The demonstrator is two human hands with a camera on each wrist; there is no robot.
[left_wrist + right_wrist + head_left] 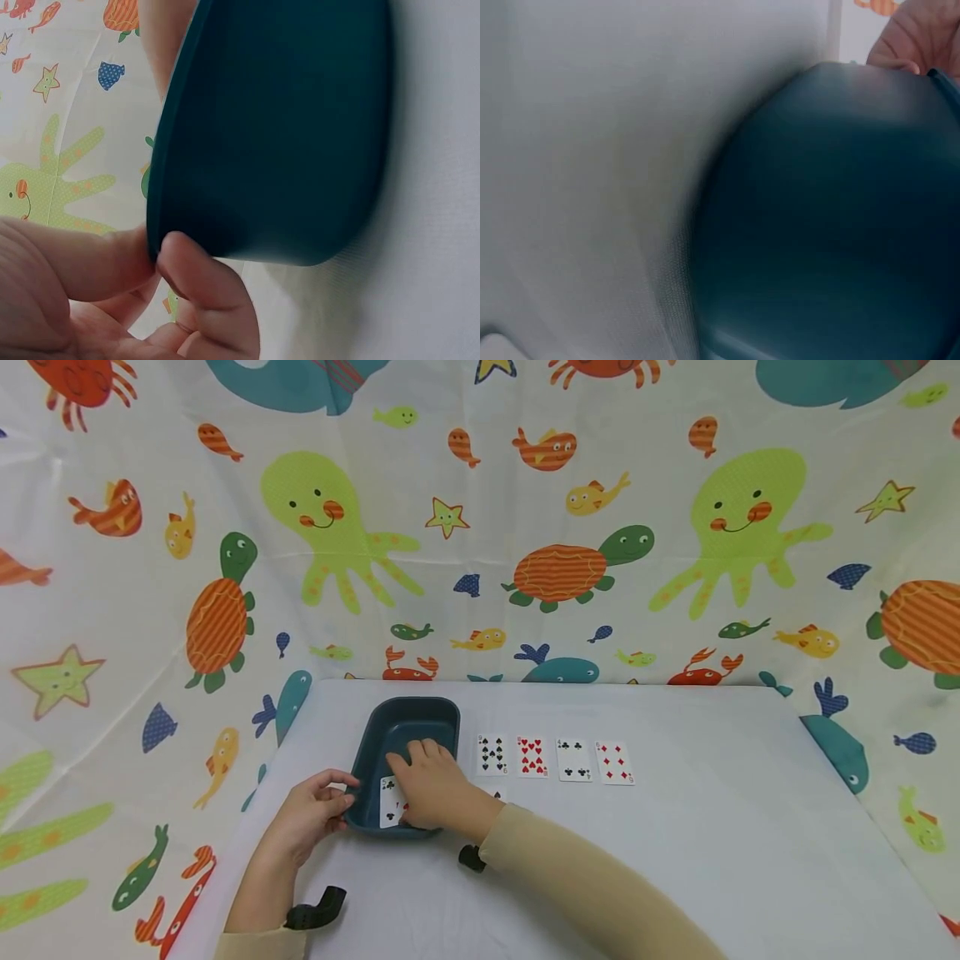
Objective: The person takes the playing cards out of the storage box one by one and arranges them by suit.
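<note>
My left hand pinches the rim of a dark teal tray at its near left side. Thumb and a bent finger close on that rim in the left wrist view, where the outer wall of the tray fills much of the picture. Over the inside of the tray reaches my right hand, its thumb apart from the fingers. White playing cards lie in the near part of the tray, partly hidden beneath this hand. A club card shows at their left.
Right of the tray, several face-up cards form a row: spades, hearts, clubs and diamonds. Another spade card peeks out beyond the right forearm. A patterned sea-animal curtain hangs behind the white table.
</note>
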